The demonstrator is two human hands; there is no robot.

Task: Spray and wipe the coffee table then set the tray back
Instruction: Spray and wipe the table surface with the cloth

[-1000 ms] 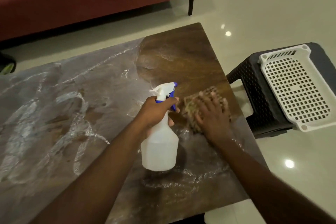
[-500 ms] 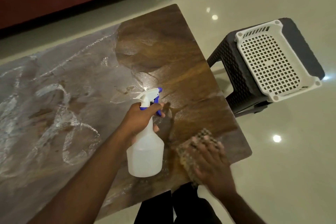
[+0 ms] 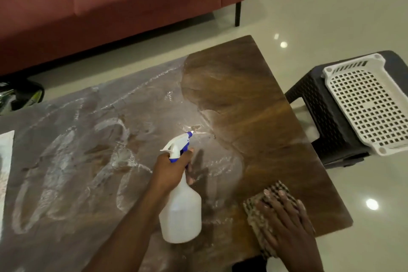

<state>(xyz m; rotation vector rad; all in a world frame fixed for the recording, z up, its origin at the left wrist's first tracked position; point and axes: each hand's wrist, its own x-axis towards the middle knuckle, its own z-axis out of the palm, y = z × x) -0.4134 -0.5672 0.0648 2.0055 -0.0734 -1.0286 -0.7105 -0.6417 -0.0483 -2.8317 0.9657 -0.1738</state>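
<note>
Risks. The right hand lies flat, fingers straight, pressing the checked cloth near the desk's right front corner. Part of the cloth already reaches the front edge; a stroke carried further toward that corner would likely run the cloth off the desk, losing contact and dragging liquid onto the floor. The left hand grips the neck of the white spray bottle, fingers curled round it below the blue-and-white trigger head, bottle held above the wet area. The nozzle points toward the far right of the desk; an unintended squeeze would re-wet the dark patch that appears already wiped. A wet palm on smooth plastic could also let the bottle slip.

Large pale smears cover the left and middle of the desk, so wiping looks far from finished; leaving them to dry would probably streak.

Positions. The two hands are apart, bottle left of cloth, not touching. The white perforated tray sits on a dark stool just beyond the desk's right edge, well clear of both hands and nearer the right one. Its return is judged a later step. Placing it on a wet surface would trap moisture underneath.
</note>
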